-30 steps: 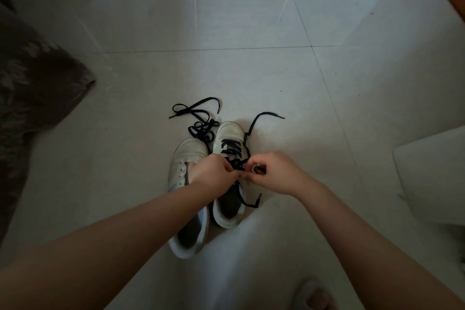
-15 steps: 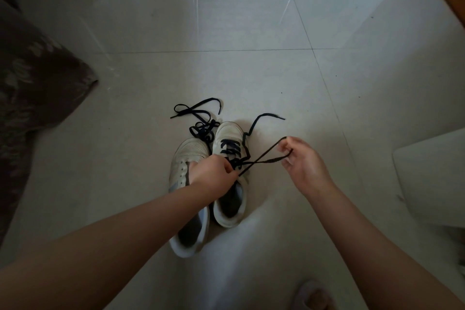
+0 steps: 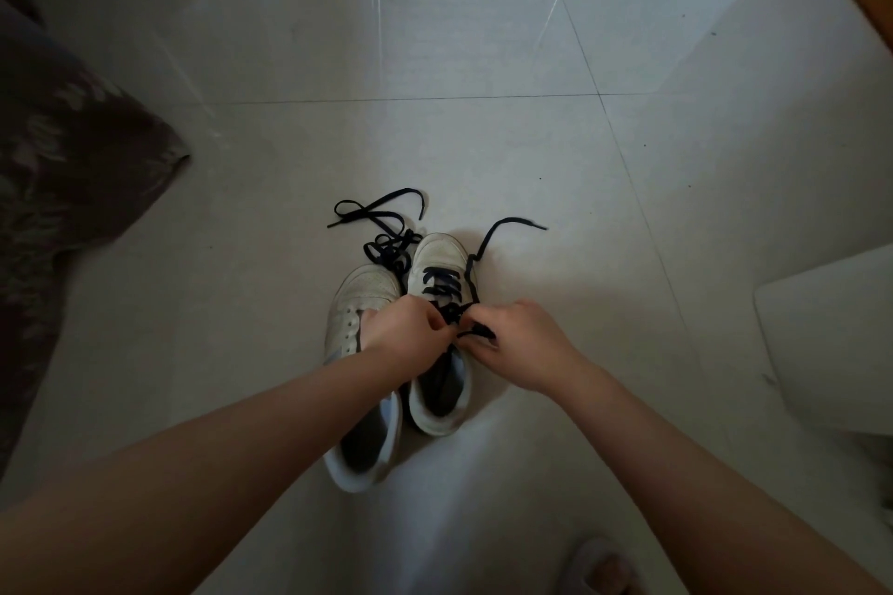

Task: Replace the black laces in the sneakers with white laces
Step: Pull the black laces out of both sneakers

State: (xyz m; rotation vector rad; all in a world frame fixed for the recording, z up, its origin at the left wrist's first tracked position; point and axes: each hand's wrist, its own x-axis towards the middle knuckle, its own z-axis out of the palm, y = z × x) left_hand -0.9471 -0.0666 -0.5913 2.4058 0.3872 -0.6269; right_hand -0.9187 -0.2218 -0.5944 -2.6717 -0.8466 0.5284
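Two bare forearms reach forward from the bottom edge, and we look down over them at a pale tiled floor. Nearest to us, at the lower right, a foot in a slipper peeks into view. Our left hand rests over the mouths of two white sneakers, its fingers curled down at the black lace of the right sneaker; whether they pinch it we cannot tell. Our right hand sits just beside it, fingers curled, pinching a loop of that same lace. The lace is threaded through the front eyelets, and one loose end trails off past the toe to the right. The left sneaker touches its partner and shows bare eyelets. Just beyond its toe, a second black lace lies tangled on the floor. Farther left we see a dark patterned cloth; at the right edge, a pale rounded object.
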